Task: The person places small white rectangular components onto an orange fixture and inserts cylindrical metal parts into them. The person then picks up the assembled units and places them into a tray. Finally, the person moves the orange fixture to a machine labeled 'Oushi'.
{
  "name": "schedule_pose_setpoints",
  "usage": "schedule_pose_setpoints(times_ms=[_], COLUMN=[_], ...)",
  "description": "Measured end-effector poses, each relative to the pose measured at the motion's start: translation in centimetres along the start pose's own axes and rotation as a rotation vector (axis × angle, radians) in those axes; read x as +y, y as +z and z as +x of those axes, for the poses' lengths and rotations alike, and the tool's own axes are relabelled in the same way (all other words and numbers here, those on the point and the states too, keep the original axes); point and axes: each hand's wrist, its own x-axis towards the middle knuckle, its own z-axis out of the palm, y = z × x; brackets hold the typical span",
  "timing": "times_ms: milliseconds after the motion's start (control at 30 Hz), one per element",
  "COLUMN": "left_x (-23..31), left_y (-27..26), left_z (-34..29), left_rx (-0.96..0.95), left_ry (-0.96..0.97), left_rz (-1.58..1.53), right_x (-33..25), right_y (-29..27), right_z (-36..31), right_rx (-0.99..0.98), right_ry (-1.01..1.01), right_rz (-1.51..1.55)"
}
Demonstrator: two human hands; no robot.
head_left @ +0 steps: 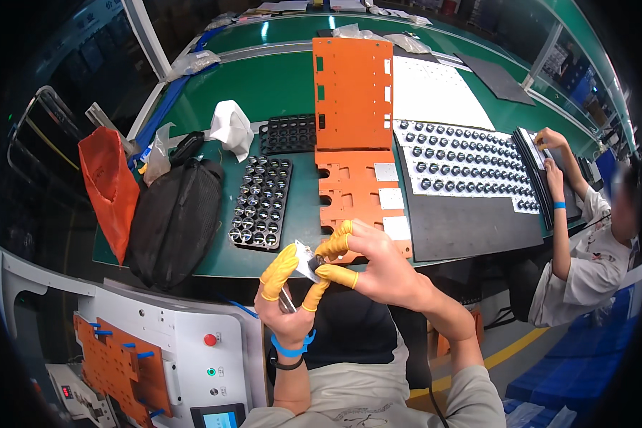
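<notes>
Yellow finger cots cover the fingertips of both my hands. My left hand [285, 303], wearing a blue wrist strap, grips a small white square plate [304, 255] by its edges, tilted up off the table. A thin metal tool [287, 299] lies against its palm; its kind is hidden. My right hand [381, 267] pinches a small black round part [315, 263] against the plate's face. Whether the two are joined I cannot tell. Just beyond my hands lies an orange fixture [349, 182] with several white square plates [391, 198] in it and an upright orange panel [353, 93] behind.
A black tray [284, 203] of shiny round parts stands left, near a second black tray [287, 134], a black bag [175, 221] and a red bag [107, 182]. Right are a white board [464, 158] with rows of black parts, a dark mat [464, 232] and a co-worker's hands [551, 153].
</notes>
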Motion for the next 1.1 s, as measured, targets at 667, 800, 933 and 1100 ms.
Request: schedule_pose_setpoints(times_ms=[667, 800, 933, 1100], left_x=[-1.3, -1.0, -0.7, -0.6], left_y=[0.6, 0.6, 1.3, 2.6], left_z=[-1.5, -1.4, -1.2, -1.2], left_rx=[-0.141, -0.174, -0.109, -0.073], left_ry=[0.059, 0.032, -0.016, -0.252], left_rz=[-0.151, -0.102, -0.12, -0.388], right_x=[0.8, 1.5, 1.6, 2.1], right_y=[-2.1, -1.9, -1.5, -1.2], right_z=[-1.5, -1.7, -1.5, -2.0], right_rx=[0.006, 0.042, 0.052, 0.123], right_ry=[-0.206, -0.203, -0.136, -0.208], right_rz=[-0.134, -0.15, -0.005, -0.043])
